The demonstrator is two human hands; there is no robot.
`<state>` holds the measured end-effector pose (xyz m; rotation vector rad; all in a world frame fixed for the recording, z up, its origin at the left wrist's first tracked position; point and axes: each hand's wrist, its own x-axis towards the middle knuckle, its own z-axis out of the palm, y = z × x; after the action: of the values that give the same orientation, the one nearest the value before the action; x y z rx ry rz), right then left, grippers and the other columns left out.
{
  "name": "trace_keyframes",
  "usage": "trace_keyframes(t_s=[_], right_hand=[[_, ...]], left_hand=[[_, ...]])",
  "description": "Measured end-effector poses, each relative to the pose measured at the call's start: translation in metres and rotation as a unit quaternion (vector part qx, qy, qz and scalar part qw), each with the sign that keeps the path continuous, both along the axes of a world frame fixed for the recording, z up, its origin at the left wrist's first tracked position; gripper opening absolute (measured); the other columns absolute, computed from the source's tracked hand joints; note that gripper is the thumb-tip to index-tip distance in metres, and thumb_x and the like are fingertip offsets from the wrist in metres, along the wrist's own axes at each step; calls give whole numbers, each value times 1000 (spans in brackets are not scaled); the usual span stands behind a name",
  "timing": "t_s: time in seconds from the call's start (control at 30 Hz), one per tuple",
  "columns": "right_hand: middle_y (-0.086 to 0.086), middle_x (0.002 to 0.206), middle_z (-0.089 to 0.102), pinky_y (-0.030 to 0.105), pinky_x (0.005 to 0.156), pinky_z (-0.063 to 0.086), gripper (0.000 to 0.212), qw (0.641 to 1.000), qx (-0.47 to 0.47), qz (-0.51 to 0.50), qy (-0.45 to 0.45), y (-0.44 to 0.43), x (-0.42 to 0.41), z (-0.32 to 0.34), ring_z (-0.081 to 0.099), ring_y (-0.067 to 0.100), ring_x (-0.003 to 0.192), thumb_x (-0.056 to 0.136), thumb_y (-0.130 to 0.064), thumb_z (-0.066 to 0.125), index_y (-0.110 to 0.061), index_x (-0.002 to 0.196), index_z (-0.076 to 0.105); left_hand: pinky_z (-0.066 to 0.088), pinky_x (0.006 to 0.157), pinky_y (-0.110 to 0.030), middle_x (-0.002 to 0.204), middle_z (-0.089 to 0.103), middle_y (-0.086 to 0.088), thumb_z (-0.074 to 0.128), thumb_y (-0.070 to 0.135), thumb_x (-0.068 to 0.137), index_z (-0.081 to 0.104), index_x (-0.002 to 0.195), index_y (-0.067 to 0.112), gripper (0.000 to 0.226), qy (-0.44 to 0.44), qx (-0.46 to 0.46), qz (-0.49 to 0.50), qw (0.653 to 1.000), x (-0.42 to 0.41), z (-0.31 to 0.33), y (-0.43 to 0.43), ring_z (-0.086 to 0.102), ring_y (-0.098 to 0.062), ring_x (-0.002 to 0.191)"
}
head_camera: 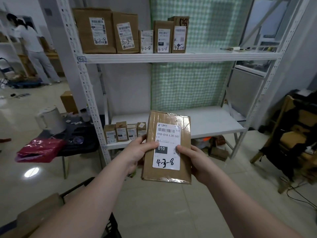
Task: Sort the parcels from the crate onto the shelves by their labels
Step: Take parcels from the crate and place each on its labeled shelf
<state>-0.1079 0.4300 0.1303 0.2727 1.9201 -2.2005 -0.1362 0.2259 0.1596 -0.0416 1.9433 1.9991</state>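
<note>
Five boxes (96, 30) stand on the upper shelf (205, 56), four small boxes (121, 131) on the lower shelf (214, 121). The left hand (137, 152) and right hand (193, 160) grasp a parcel (167, 146) marked 4-3-8 in front of the lower shelf, probably its place; the crate (77, 187) below seems to hold more

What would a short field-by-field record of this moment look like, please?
held item: flat brown parcel, label facing the camera
handwritten mark: 4-3-8 on its label
left hand: grips the parcel's left edge, thumb on the label
right hand: grips the right edge, thumb on the label
upper shelf: five boxes marked 4-2-something
lower shelf: four small boxes at its left end, one marked 4-3-something
likely destination: probably the lower shelf, judging by the marks
</note>
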Motion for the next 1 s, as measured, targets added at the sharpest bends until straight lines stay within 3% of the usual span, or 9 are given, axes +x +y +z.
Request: trace_keyframes(t_s=[0.23, 0.33, 0.57, 0.7, 0.77, 0.9, 1.0], right_hand=[[4, 107, 75, 53, 104, 45, 33, 1000, -14, -1, -12, 40, 1, -11, 67, 29, 107, 85, -28, 72, -18, 116, 65], [4, 109, 74, 54, 105, 44, 43, 1000, -18, 3, -15, 51, -1, -15, 67, 29, 108, 78, -32, 75, -17, 117, 66], [6, 109, 74, 56, 105, 44, 56, 999, -31, -7, -12, 62, -19, -24, 67, 31, 108, 66, -35, 78, -17, 117, 66], [6, 109, 74, 56, 106, 43, 45, 999, -37, -12, -19, 62, -40, -32, 68, 32, 107, 75, -30, 77, -16, 117, 66], [6, 109, 74, 55, 106, 43, 50, 999, -37, -17, -23, 62, -55, -35, 68, 31, 107, 72, -32, 78, -17, 118, 65], [6, 110, 74, 54, 105, 44, 59, 999, -30, -27, -22, 63, -95, -40, 68, 30, 107, 65, -35, 78, -16, 120, 64], [6, 110, 74, 54, 105, 44, 64, 998, -24, -39, -31, 63, -134, -45, 69, 31, 106, 64, -35, 80, -14, 122, 63]], left_hand=[[53, 59, -28, 100, 73, -7, 73, 8, 79, 54, 112, 27, 42, -5, -10, -12, 1000, 8, -4, 36, 71, -21, 83], [54, 52, -25, 101, 73, -7, 73, 3, 78, 53, 116, 25, 48, -8, -14, -18, 1000, 8, -6, 46, 71, -21, 80], [59, 71, -35, 100, 73, -8, 73, -8, 72, 55, 115, 22, 56, -8, -27, -49, 998, -11, -11, 53, 71, -25, 89], [56, 85, -45, 104, 72, -9, 74, -11, 69, 55, 109, 26, 58, -10, -32, -68, 997, -36, -19, 52, 69, -28, 96], [54, 90, -47, 106, 72, -9, 76, -11, 68, 55, 113, 25, 61, -10, -32, -81, 996, -55, -25, 51, 69, -28, 99], [52, 94, -47, 112, 70, -8, 82, -2, 53, 48, 124, 29, 85, -9, -37, -112, 993, -101, -37, 50, 67, -27, 104], [53, 92, -46, 114, 69, -8, 81, -5, 59, 45, 123, 32, 82, -6, -47, -133, 990, -139, -45, 48, 65, -26, 106]])
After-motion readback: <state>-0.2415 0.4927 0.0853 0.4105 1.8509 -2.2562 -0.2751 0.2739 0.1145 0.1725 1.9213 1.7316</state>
